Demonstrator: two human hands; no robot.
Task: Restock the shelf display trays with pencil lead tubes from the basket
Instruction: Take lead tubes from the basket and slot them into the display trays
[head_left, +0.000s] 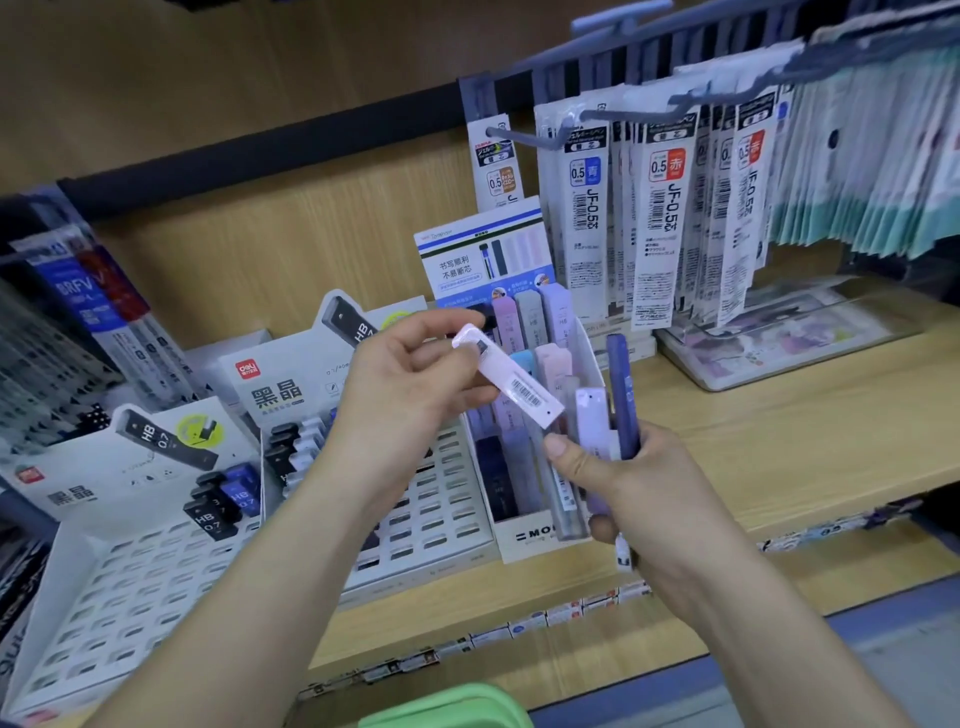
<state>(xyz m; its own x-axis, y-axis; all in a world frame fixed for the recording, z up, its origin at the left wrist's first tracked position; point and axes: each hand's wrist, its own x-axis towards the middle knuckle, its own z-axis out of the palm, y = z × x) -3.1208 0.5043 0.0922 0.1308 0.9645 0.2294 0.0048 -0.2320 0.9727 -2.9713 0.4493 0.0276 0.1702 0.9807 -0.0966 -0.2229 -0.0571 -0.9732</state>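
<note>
Pinching white tube (511, 387) with left hand (410, 384) over narrow tray (524, 535), gripping spare tubes (597, 421) with right hand (623, 483) beside it; better to turn tube upright, then slide down into tray

Header card (275, 395) ahead of you: red "deli" logo, "黑晶". Black tubes (210, 512) at lower left: "HB 07". Blue-tagged hanging pack (587, 208): "0.5 青", "JF-0.5芯". Red-tagged pack (667, 208): "0.5 赤", "JF-0.5芯". Upright card (457, 267): "书写顺利 不易断芯". White tube (511, 387) in your left hand (410, 395): barcode, digits unreadable.
</note>
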